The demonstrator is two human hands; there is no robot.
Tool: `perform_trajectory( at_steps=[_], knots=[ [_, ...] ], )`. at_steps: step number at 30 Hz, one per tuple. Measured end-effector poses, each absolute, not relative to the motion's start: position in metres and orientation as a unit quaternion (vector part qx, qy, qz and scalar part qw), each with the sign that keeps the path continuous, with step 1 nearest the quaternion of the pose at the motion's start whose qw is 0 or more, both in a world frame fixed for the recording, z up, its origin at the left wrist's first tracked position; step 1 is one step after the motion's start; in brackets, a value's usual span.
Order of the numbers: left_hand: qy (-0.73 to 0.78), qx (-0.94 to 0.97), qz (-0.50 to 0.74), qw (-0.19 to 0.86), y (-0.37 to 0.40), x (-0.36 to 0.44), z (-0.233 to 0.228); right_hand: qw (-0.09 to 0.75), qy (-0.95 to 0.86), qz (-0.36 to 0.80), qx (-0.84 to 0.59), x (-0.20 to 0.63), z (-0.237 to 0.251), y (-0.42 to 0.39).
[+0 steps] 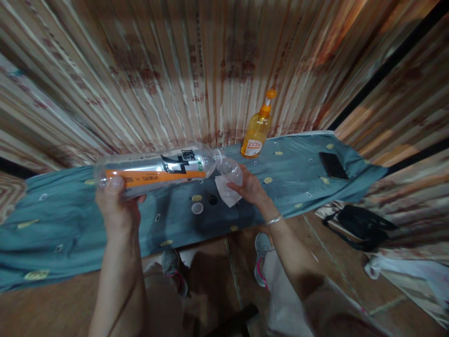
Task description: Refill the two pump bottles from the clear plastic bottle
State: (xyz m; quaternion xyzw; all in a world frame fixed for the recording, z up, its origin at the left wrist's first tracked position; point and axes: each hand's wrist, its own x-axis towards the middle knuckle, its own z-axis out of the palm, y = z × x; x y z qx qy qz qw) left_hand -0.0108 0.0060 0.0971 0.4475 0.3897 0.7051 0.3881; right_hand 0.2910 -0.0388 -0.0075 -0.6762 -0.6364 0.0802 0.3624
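My left hand [115, 203] grips the base end of a large clear plastic bottle [157, 171] with an orange and black label, held on its side above a teal cloth-covered surface [70, 224]. Its open neck points right into a small clear container [232, 170] held in my right hand [249, 188]. A white tissue [226, 191] lies under my right hand. A white cap [197, 208] and a small black cap [213, 200] rest on the cloth between my hands.
An orange bottle with a pump top [257, 131] stands at the back of the surface near the striped wall. A black phone [333, 165] lies at the right end. A black bag [361, 227] sits on the floor to the right. My shoes [261, 255] show below.
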Motion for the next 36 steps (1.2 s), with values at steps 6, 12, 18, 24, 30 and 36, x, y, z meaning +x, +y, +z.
perform_trajectory(
  at_steps=[6,12,18,24,30,36],
  knots=[
    [0.401,0.453,0.703,0.375,0.008,-0.011,0.095,0.37,-0.64,0.079,-0.668,0.291,-0.009,-0.039],
    [0.399,0.442,0.71,0.376,0.008,-0.011,0.095,0.368,-0.648,0.074,-0.663,0.292,-0.011,-0.038],
    [0.394,0.446,0.711,0.375,0.007,-0.009,0.098,0.365,-0.642,0.083,-0.669,0.293,-0.013,-0.037],
    [0.379,0.442,0.712,0.394,0.006,-0.012,0.097,0.372,-0.642,0.083,-0.665,0.293,-0.015,-0.037],
    [0.388,0.432,0.712,0.394,0.008,-0.014,0.096,0.389,-0.649,0.087,-0.648,0.293,-0.018,-0.037],
    [0.399,0.44,0.707,0.385,0.009,-0.017,0.095,0.383,-0.642,0.089,-0.659,0.291,-0.019,-0.036]
  ],
)
